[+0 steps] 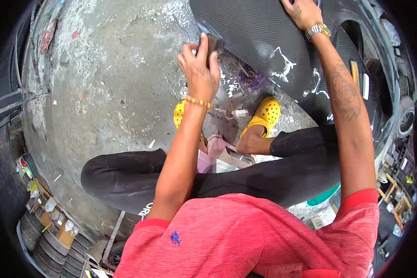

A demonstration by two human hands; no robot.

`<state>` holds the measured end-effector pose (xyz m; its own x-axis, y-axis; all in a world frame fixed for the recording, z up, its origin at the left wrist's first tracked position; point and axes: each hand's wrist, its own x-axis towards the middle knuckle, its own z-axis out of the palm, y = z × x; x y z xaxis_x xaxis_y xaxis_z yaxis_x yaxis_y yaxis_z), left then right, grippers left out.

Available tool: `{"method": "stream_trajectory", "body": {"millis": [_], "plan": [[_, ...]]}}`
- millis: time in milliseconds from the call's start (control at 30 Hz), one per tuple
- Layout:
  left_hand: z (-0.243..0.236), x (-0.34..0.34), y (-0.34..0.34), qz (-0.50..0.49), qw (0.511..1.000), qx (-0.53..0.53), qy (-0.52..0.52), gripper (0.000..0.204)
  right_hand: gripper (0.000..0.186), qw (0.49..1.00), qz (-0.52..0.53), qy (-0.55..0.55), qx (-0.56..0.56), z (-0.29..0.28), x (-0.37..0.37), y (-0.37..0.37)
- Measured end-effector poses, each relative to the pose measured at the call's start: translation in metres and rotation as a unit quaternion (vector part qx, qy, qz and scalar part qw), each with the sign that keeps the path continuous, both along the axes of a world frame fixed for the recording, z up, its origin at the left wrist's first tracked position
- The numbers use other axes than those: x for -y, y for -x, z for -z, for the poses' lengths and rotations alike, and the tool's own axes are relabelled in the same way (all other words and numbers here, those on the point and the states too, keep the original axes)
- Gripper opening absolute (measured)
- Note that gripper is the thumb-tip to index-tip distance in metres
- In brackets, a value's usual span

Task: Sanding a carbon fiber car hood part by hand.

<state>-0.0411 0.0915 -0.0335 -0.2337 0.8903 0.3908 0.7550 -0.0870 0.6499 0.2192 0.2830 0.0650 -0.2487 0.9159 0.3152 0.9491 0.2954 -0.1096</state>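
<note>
A large black panel with a carbon-fibre weave (255, 28) fills the upper right, wet and glossy with water in places. Against its left corner, my left hand (200, 67) grips a small dark block (212, 45), the fingers and thumb wrapped around its sides. That corner looks greyish and wet. Farther right, my right hand (305, 14) lies on the panel's surface with fingers apart, the fingertips cut off by the upper edge of view. I cannot make out anything held in it.
My feet in yellow clogs (266, 113) stand on wet concrete floor (111, 92). Between my legs is a pinkish-white container (217, 148). A purple scrap (252, 78) lies beside the panel edge. Tyres (46, 250) are stacked lower left; clutter (396, 194) lines the right.
</note>
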Motion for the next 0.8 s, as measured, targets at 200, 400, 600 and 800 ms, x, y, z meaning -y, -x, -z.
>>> {"method": "stream_trajectory", "body": {"millis": [200,400,600,800], "plan": [[-0.004,-0.031,0.031,-0.007,0.999,-0.028,-0.037,0.052,0.039,1.0,-0.001,0.0,-0.009,-0.007,-0.003,0.015],[-0.003,-0.011,0.017,0.027,0.999,-0.019,0.002,0.053,0.04,1.0,0.017,0.007,0.005,-0.006,-0.002,0.006],[0.0,-0.007,0.001,0.001,1.0,0.015,-0.005,0.053,0.041,1.0,0.022,0.013,0.0,-0.004,0.0,0.006],[-0.004,-0.049,0.023,-0.001,1.0,-0.001,0.005,0.053,0.039,1.0,0.004,-0.006,-0.011,-0.005,-0.003,0.01]]}}
